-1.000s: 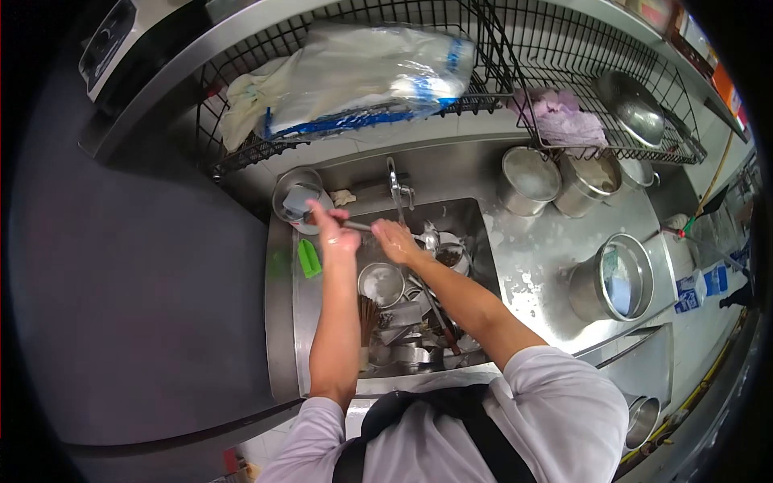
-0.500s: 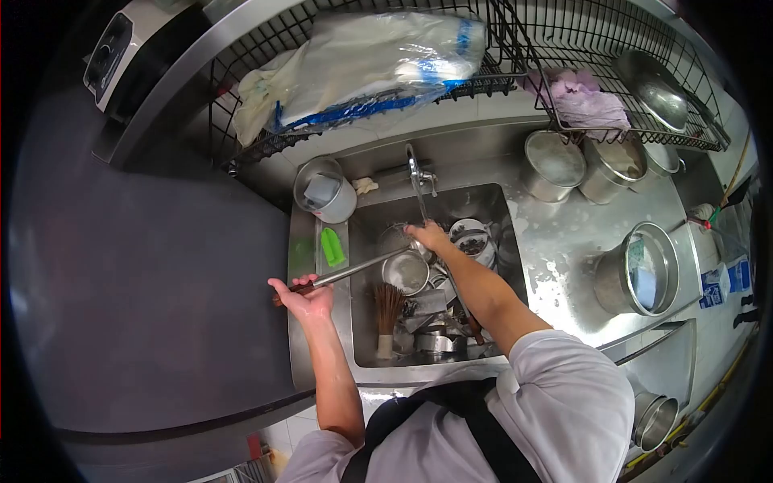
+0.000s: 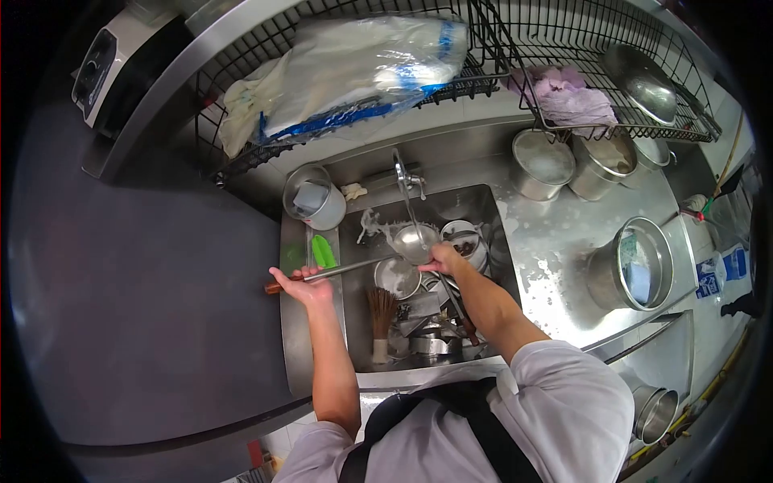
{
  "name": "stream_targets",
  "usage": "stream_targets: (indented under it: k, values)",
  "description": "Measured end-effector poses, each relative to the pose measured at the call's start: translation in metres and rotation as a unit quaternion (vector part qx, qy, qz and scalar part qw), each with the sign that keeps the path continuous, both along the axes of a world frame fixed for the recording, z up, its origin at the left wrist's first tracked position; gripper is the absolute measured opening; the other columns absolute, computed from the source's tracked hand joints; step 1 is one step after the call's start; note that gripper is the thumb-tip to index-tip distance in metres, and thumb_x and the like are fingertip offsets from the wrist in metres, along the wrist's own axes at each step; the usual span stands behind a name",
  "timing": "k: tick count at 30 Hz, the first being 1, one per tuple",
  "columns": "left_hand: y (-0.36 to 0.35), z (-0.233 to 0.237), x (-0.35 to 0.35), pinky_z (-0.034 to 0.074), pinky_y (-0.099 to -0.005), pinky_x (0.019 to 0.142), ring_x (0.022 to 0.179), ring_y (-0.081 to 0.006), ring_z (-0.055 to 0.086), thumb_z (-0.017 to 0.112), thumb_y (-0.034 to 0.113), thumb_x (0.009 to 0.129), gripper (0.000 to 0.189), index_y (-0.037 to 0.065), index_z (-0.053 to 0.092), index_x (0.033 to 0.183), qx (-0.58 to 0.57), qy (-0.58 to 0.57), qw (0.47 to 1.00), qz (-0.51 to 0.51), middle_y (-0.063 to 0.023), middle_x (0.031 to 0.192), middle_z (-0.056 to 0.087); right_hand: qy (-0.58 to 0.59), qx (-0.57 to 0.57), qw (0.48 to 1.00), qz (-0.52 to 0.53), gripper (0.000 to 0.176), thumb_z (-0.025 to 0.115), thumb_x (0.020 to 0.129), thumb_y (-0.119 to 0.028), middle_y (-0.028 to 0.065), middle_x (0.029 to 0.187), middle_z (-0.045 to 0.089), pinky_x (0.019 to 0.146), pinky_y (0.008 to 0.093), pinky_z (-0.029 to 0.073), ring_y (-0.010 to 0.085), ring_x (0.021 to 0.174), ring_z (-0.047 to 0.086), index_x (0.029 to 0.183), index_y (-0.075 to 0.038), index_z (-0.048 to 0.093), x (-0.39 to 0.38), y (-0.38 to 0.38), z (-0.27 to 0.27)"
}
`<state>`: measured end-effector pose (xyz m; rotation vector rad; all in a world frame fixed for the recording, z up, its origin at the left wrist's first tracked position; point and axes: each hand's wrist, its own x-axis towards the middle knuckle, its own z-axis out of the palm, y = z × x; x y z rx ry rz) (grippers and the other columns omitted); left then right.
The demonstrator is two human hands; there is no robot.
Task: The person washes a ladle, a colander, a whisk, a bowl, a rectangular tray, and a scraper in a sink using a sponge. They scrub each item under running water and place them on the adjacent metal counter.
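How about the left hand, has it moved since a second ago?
Yes. The left hand has pulled back from the small pot, past the green brush, toward the person, gripping the ladle handle.

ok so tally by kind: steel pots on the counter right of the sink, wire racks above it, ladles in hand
round steel pots right of the steel sink: 4
black wire racks: 2
long steel ladle with brown handle end: 1
total: 7

Left hand [image 3: 304,283] closed in a grip, palm up, arm out straight ahead. Right hand [image 3: 441,259] farther forward, fingers curled down, forearm angling inward. Both forearms bare.
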<state>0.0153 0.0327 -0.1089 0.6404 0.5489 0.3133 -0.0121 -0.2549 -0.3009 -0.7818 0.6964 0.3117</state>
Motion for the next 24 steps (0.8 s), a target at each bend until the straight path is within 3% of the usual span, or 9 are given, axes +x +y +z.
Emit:
stream_targets:
  k: [1,4,5,7,10,13,19,22,24]
  values:
    - [-0.005,0.001,-0.002,0.036,-0.0343,0.068,0.053,-0.0152,0.029,0.055,0.070,0.087,0.063,0.018,0.032,0.061,0.016,0.005,1.000,-0.005,0.0012,0.056,0.030,0.024,-0.059,0.998,-0.010,0.037,0.055,0.086,0.004,0.0244,0.116,0.061,0.076,0.0633,0.060,0.0447,0.101,0.064,0.122,0.009,0.051,-0.004,0.003,-0.007]
    - [-0.011,0.009,-0.002,0.034,-0.0335,0.064,0.050,-0.0148,0.025,0.051,0.074,0.087,0.066,0.019,0.029,0.059,0.036,-0.032,0.998,-0.038,0.0019,0.051,0.026,0.016,-0.290,0.953,0.090,0.040,0.062,0.082,-0.002,0.0283,0.111,0.061,0.081,0.0559,0.060,0.0454,0.101,0.064,0.119,0.011,0.053,-0.011,-0.009,-0.006]
    - [-0.012,0.012,-0.001,0.033,-0.0330,0.063,0.048,-0.0147,0.023,0.050,0.075,0.086,0.067,0.019,0.028,0.058,0.039,-0.054,0.996,-0.052,0.0021,0.050,0.025,-0.031,-0.437,0.891,0.119,0.040,0.065,0.081,-0.006,0.0278,0.109,0.062,0.083,0.0539,0.058,0.0449,0.099,0.064,0.117,0.010,0.055,-0.006,-0.014,-0.010]
    - [-0.010,0.020,0.005,0.029,-0.0312,0.061,0.047,-0.0146,0.022,0.049,0.078,0.084,0.070,0.019,0.026,0.056,0.037,-0.124,0.985,-0.114,0.0025,0.049,0.023,-0.121,-0.689,0.694,0.167,0.041,0.070,0.078,-0.014,0.0266,0.104,0.066,0.085,0.0500,0.056,0.0440,0.095,0.066,0.112,0.007,0.060,0.014,-0.025,-0.028]
    - [-0.013,0.034,0.008,0.026,-0.0304,0.058,0.046,-0.0141,0.022,0.045,0.081,0.083,0.072,0.018,0.026,0.054,0.034,-0.196,0.962,-0.188,0.0027,0.047,0.023,-0.221,-0.675,0.671,0.215,0.032,0.071,0.077,-0.018,0.0208,0.101,0.069,0.087,0.0482,0.052,0.0411,0.095,0.066,0.104,-0.001,0.066,0.044,-0.038,0.002]
    - [-0.017,0.038,0.012,0.025,-0.0302,0.057,0.046,-0.0132,0.023,0.042,0.082,0.084,0.073,0.017,0.028,0.053,0.039,-0.256,0.934,-0.247,0.0030,0.047,0.025,-0.339,-0.686,0.514,0.387,0.028,0.071,0.078,-0.020,0.0175,0.098,0.071,0.085,0.0478,0.053,0.0381,0.098,0.067,0.102,-0.006,0.069,0.067,-0.033,0.049]
    - [-0.034,0.040,0.028,0.025,-0.0296,0.057,0.046,-0.0120,0.025,0.039,0.081,0.085,0.073,0.016,0.032,0.055,0.045,-0.360,0.848,-0.387,0.0036,0.048,0.027,-0.398,-0.681,0.323,0.523,0.025,0.070,0.075,-0.019,0.0140,0.098,0.072,0.083,0.0453,0.054,0.0337,0.097,0.068,0.099,-0.013,0.073,0.068,-0.001,0.080]
    - [-0.059,0.041,0.042,0.026,-0.0302,0.056,0.045,-0.0124,0.026,0.038,0.075,0.091,0.069,0.015,0.034,0.056,0.045,-0.347,0.844,-0.407,0.0037,0.048,0.028,-0.355,-0.653,0.416,0.524,0.024,0.068,0.077,-0.017,0.0135,0.102,0.072,0.082,0.0443,0.055,0.0332,0.097,0.068,0.099,-0.013,0.074,0.055,-0.003,0.083]
    - [-0.085,0.038,0.050,0.026,-0.0303,0.055,0.045,-0.0124,0.025,0.038,0.069,0.095,0.067,0.014,0.032,0.056,0.048,-0.309,0.862,-0.400,0.0035,0.048,0.027,-0.304,-0.626,0.533,0.482,0.024,0.067,0.077,-0.015,0.0136,0.102,0.072,0.082,0.0422,0.055,0.0326,0.097,0.069,0.100,-0.013,0.074,0.046,-0.006,0.076]
